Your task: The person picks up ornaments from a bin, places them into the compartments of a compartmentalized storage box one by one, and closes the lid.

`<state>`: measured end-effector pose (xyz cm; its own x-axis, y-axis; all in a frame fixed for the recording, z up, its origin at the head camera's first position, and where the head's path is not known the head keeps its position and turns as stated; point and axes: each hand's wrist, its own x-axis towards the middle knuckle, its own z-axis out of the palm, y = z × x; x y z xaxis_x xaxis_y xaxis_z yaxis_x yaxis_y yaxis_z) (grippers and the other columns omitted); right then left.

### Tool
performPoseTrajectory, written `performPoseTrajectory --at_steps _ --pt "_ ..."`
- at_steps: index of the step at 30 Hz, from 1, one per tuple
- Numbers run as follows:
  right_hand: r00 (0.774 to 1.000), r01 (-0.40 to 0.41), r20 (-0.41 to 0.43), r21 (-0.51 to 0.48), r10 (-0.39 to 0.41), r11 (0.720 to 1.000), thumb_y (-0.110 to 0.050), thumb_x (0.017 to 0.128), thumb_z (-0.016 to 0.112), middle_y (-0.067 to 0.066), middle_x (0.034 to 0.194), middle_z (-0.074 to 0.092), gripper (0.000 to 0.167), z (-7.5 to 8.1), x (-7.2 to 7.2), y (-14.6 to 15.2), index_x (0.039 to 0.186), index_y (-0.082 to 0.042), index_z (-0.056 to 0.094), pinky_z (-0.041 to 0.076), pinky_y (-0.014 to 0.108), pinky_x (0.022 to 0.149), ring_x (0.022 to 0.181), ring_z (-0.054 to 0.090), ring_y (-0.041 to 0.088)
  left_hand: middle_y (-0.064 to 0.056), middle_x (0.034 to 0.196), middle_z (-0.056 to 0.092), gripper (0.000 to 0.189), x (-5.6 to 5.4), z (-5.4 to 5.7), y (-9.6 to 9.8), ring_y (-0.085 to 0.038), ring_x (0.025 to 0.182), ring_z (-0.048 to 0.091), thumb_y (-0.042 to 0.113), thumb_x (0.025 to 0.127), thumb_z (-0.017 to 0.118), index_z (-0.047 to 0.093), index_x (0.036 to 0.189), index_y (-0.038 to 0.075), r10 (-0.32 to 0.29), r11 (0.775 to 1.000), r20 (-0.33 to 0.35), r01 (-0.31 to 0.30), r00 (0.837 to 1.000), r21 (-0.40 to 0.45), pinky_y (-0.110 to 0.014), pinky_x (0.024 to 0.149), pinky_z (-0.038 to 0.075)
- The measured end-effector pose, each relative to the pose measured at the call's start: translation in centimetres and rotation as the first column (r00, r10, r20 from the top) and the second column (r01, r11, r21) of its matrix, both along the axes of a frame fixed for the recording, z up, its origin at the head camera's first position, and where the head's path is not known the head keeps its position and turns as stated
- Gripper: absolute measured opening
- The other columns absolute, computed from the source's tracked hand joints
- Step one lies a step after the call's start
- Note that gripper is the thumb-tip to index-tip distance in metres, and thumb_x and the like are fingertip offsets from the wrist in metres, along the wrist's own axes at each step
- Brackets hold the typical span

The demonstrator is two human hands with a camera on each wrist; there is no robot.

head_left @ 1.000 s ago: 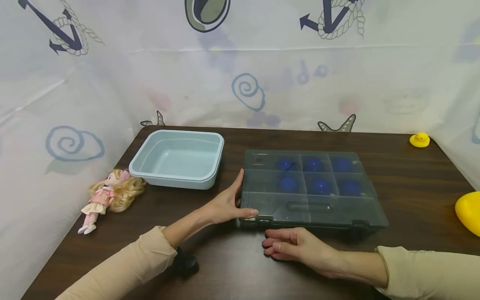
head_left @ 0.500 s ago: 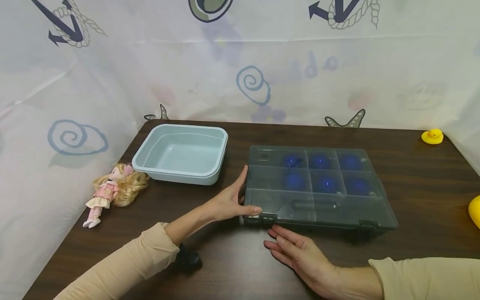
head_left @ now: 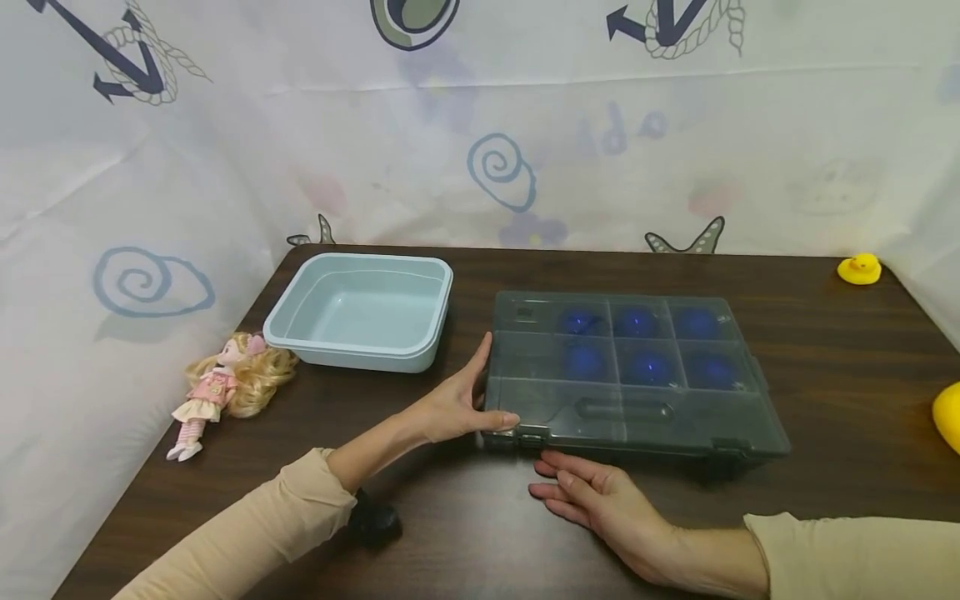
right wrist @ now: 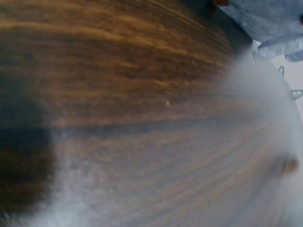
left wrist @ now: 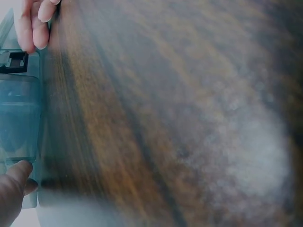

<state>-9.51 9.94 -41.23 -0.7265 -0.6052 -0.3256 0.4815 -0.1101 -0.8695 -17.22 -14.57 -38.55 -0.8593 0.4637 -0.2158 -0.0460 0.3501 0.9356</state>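
Note:
A grey see-through organizer box lies on the table, its lid down. Several blue balls show through the lid in separate compartments. My left hand grips the box's front left corner, thumb over the front edge and index finger along the left side. Just in front of the box, my right hand has its fingers extended toward the left latch, holding nothing. In the left wrist view, right-hand fingertips are close beside the latch; whether they touch it I cannot tell.
Left of the box, a light blue basin stands on the dark wooden table. Beside it lies a blond doll. A small yellow rubber duck sits far right, and part of a larger yellow object shows at the right edge.
My right hand has tilted, its fingertips moving up to the box's front edge near the left latch. The left hand keeps its place on the corner. The head view has shifted slightly.

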Motion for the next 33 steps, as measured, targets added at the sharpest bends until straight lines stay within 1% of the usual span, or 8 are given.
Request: performPoseTrajectory --at_steps 3,7,11,14,16,18,22,33 --pt "1.0 -0.022 -0.01 -0.005 0.022 1.0 -0.022 0.101 0.046 0.028 0.147 0.029 0.064 0.0 0.0 0.0 0.144 0.013 0.015 0.044 0.026 0.098 0.121 0.053 0.02 -0.002 0.158 -0.011 0.116 0.1 0.0 0.0 -0.018 0.142 0.011 0.022 0.079 0.077 -0.016 0.15 0.022 0.0 1.0 -0.003 0.0 1.0 0.006 -0.042 0.111 0.028" --pt "0.999 0.022 0.025 0.003 -0.022 1.0 -0.019 0.1 0.047 0.028 0.142 0.039 0.06 0.0 -0.3 -0.3 0.142 0.015 0.021 0.046 0.028 0.097 0.117 0.056 0.018 -0.002 0.158 -0.008 0.115 0.0 -0.2 0.0 -0.018 0.142 0.013 0.022 0.079 0.077 -0.014 0.15 0.022 0.007 1.0 -0.021 -0.007 1.0 -0.001 -0.042 0.111 0.027" --pt "0.997 0.059 0.04 0.028 -0.06 0.998 -0.012 0.098 0.051 0.02 0.12 0.06 0.048 -0.1 -0.6 -0.5 0.133 0.017 0.037 0.049 0.028 0.092 0.105 0.063 0.015 -0.001 0.158 -0.008 0.115 0.1 -0.3 -0.1 -0.016 0.142 0.009 0.023 0.079 0.076 -0.014 0.15 0.024 0.011 1.0 -0.027 -0.011 1.0 -0.015 -0.043 0.112 0.026" --pt "0.998 0.063 0.029 0.035 -0.064 0.997 -0.009 0.096 0.054 0.007 0.106 0.066 0.032 -0.2 -0.8 -0.6 0.119 0.012 0.05 0.051 0.028 0.089 0.098 0.066 0.013 -0.001 0.158 -0.008 0.114 0.2 -0.3 -0.2 -0.016 0.143 0.005 0.024 0.079 0.076 -0.013 0.15 0.024 0.015 0.999 -0.037 -0.016 0.999 -0.03 -0.044 0.113 0.023" --pt "0.997 0.07 0.022 0.033 -0.07 0.997 -0.009 0.094 0.056 0.004 0.103 0.067 0.025 -0.2 -0.8 -0.7 0.113 0.007 0.055 0.051 0.027 0.088 0.095 0.066 0.012 -0.001 0.158 -0.008 0.114 0.2 -0.4 -0.2 -0.017 0.143 0.003 0.026 0.079 0.076 -0.013 0.15 0.023 0.014 0.999 -0.047 -0.015 0.999 -0.037 -0.044 0.114 0.02" --pt "0.996 0.085 0.006 0.028 -0.085 0.996 -0.01 0.094 0.057 0.006 0.107 0.066 0.027 -0.2 -0.8 -0.9 0.114 0.008 0.056 0.051 0.026 0.088 0.095 0.066 0.011 -0.002 0.158 -0.007 0.114 0.2 -0.3 -0.1 -0.017 0.143 0.004 0.026 0.079 0.076 -0.012 0.151 0.022 0.012 0.999 -0.051 -0.014 0.999 -0.037 -0.044 0.114 0.02" --pt "0.994 0.107 -0.018 0.048 -0.106 0.993 -0.016 0.094 0.058 0.015 0.117 0.064 0.045 0.0 -0.8 -1.1 0.126 0.014 0.049 0.052 0.027 0.087 0.096 0.067 0.013 -0.003 0.158 -0.005 0.114 0.2 -0.5 0.2 -0.017 0.143 0.009 0.026 0.079 0.076 -0.012 0.151 0.022 -0.001 1.0 -0.04 0.0 0.999 -0.031 -0.043 0.114 0.022" --pt "0.994 0.107 0.001 0.105 -0.108 0.989 -0.033 0.095 0.055 0.005 0.088 0.069 0.055 0.9 -1.9 -2.1 0.119 0.016 0.054 0.055 0.034 0.08 0.088 0.07 0.021 -0.002 0.158 -0.009 0.114 0.0 0.2 -0.4 -0.021 0.144 0.006 0.033 0.08 0.075 -0.015 0.15 0.024 -0.006 0.996 -0.04 0.002 0.999 -0.091 -0.046 0.112 0.025"
